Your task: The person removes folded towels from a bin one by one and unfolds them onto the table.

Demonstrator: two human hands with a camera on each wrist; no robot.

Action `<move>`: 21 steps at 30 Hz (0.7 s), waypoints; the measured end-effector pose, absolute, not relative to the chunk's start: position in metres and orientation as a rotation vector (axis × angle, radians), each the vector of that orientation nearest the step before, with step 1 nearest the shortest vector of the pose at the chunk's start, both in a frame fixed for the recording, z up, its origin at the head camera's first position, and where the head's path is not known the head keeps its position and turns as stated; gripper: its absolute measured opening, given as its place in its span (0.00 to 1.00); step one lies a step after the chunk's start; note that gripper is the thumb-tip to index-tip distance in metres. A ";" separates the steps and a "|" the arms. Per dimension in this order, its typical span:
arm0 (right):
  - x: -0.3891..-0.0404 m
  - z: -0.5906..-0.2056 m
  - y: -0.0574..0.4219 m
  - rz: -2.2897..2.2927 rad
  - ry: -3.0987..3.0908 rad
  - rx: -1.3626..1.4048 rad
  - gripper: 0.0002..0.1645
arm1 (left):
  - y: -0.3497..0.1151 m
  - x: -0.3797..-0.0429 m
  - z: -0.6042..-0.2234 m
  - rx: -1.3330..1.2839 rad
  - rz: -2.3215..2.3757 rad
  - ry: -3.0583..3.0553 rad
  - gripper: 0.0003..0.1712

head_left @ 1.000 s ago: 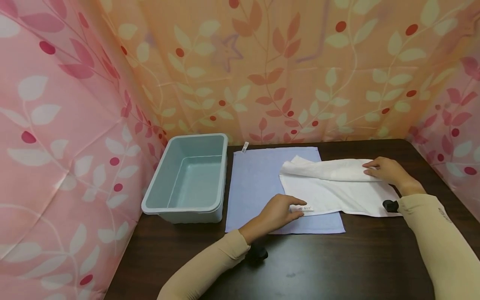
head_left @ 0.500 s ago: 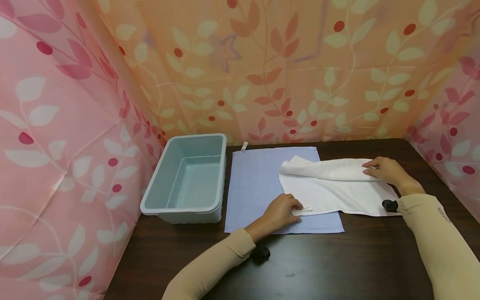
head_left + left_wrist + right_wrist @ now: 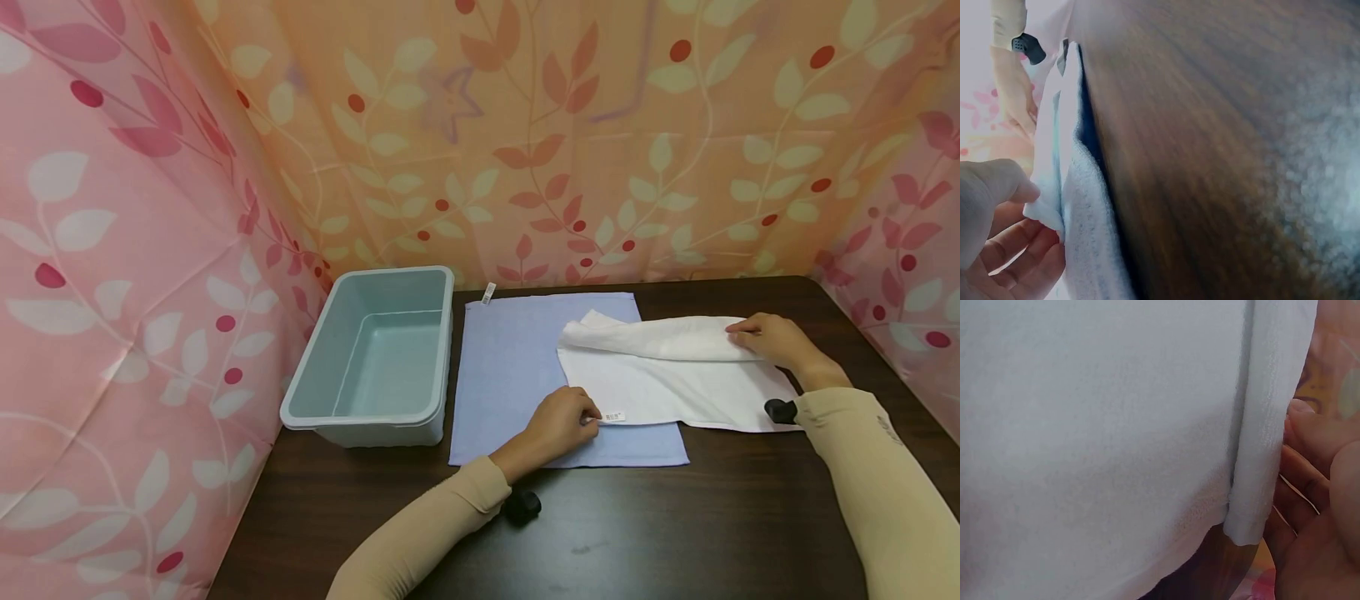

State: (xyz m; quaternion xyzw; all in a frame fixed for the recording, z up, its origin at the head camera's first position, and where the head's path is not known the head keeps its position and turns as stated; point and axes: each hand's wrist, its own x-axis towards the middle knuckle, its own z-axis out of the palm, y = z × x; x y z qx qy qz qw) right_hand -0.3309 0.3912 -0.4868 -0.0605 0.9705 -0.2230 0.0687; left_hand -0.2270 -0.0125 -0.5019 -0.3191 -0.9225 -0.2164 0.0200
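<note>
A white towel lies with its far side folded over into a strip, partly on top of a flat lilac towel. At the near left corner, beside a small printed tag, my left hand pinches the white cloth; the left wrist view shows the corner between thumb and fingers. My right hand rests its fingertips on the right end of the folded strip. In the right wrist view, the fingers sit right at the fold's edge, their tips partly hidden by the cloth.
A pale blue-green plastic basin stands on the left of the dark wooden table, close to the lilac towel. Floral curtains hang behind and at both sides. A black wrist camera is under the left sleeve.
My left hand has come onto the white towel's near left corner, and its fingers have drawn together on the cloth. The right hand stays in place on the fold.
</note>
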 end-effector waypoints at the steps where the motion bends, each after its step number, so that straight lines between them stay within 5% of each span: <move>1: -0.331 -0.487 0.391 -0.676 2.917 -0.180 0.29 | -0.012 -0.227 -0.502 -0.984 -0.682 -2.863 0.08; 21: -0.337 -0.486 0.389 -0.611 2.901 -0.267 0.29 | -0.029 -0.208 -0.479 -1.232 -0.809 -2.619 0.09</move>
